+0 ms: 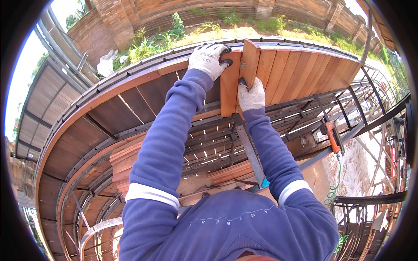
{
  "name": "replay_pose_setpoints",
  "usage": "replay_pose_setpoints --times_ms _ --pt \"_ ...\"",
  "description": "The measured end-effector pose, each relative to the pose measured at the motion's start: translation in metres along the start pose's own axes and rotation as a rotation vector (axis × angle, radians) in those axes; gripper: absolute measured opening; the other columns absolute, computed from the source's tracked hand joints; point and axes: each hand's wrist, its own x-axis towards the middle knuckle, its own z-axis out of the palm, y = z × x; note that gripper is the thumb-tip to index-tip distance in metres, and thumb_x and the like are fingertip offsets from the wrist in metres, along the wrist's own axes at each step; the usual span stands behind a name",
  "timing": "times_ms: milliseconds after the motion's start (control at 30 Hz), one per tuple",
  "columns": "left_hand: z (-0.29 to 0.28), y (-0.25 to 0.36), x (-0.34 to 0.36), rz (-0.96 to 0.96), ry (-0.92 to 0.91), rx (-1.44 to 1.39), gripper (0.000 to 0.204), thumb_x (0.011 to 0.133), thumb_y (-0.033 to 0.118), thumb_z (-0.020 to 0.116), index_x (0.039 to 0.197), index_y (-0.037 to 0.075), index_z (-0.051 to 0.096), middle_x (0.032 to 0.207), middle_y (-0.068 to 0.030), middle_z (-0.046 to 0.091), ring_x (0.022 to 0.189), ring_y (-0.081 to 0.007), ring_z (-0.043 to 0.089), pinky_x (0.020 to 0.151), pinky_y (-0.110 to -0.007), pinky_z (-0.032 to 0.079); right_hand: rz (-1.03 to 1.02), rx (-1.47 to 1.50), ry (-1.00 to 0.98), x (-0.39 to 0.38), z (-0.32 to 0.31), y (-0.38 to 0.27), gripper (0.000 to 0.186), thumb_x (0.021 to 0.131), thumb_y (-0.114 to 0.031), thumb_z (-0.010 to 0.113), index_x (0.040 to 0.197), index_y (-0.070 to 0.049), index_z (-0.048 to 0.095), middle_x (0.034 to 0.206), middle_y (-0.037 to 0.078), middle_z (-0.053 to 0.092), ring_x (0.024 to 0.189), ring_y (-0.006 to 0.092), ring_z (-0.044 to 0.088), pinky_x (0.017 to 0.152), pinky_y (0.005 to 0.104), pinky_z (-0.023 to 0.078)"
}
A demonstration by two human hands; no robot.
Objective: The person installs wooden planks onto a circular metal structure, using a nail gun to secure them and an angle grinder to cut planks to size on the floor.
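Both my hands wear white gloves with dark fingertips. My left hand (208, 60) is closed at the upper end of a reddish-brown wooden plank (230, 89), thumb on its face, beside the curved frame's far edge. A second wooden plank (250, 61) stands raised from the row, its top end above the frame edge. My right hand (252, 95) grips its lower part, with the thumb on its side and the other fingers partly hidden. To the right, a row of planks (300, 74) lies side by side along the frame.
Dark metal framing (209, 117) curves around me, with gaps below. A stack of planks (126, 167) lies at left. An orange power tool (332, 137) with a green coiled hose (334, 191) hangs at right. Beyond the frame are plants (152, 43) and a brick wall (183, 17).
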Motion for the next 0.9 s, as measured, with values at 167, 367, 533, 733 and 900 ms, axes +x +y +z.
replay_pose_setpoints --times_ms 167,367,533,733,900 --pt "0.011 -0.001 -0.004 0.109 0.091 0.078 0.051 0.089 0.04 0.072 0.133 0.018 0.058 0.133 -0.0067 0.062 0.128 -0.026 0.055 0.112 -0.043 0.037 0.008 -0.129 -0.028 0.0 -0.002 0.006 0.037 0.084 -0.017 0.071 0.117 0.0 0.064 0.109 0.022 0.066 0.104 0.0416 0.065 0.089 0.0431 0.053" --pt "0.022 -0.005 -0.006 0.159 0.097 0.228 0.063 0.092 0.041 0.068 0.148 0.02 0.046 0.143 -0.0069 0.056 0.136 -0.0285 0.048 0.117 -0.045 0.033 -0.018 -0.174 -0.06 -0.002 -0.005 0.005 0.038 0.082 -0.017 0.071 0.115 0.0 0.063 0.109 0.024 0.066 0.105 0.0428 0.064 0.09 0.0431 0.053" --pt "0.02 -0.006 -0.002 0.122 -0.077 0.263 0.068 0.093 0.043 0.066 0.152 0.021 0.042 0.15 -0.0061 0.051 0.142 -0.0269 0.042 0.12 -0.045 0.03 0.028 -0.114 -0.087 -0.006 -0.004 0.004 0.039 0.082 -0.018 0.071 0.115 0.001 0.063 0.111 0.024 0.066 0.106 0.0433 0.064 0.091 0.0438 0.053" --pt "0.006 0.001 0.012 0.128 -0.151 0.334 0.066 0.093 0.042 0.067 0.151 0.02 0.046 0.156 -0.0035 0.044 0.147 -0.0275 0.036 0.119 -0.044 0.031 0.058 -0.145 -0.096 -0.006 -0.003 0.024 0.043 0.083 -0.024 0.071 0.117 0.001 0.063 0.113 0.024 0.067 0.107 0.0429 0.064 0.092 0.0444 0.053" --pt "0.006 0.005 0.013 0.075 -0.175 0.32 0.065 0.093 0.038 0.068 0.151 0.02 0.045 0.16 -0.0044 0.04 0.15 -0.0276 0.03 0.121 -0.046 0.029 0.121 -0.316 -0.265 -0.016 -0.013 0.027 0.045 0.083 -0.032 0.069 0.113 0.001 0.064 0.108 0.025 0.068 0.105 0.0429 0.065 0.092 0.0459 0.053"
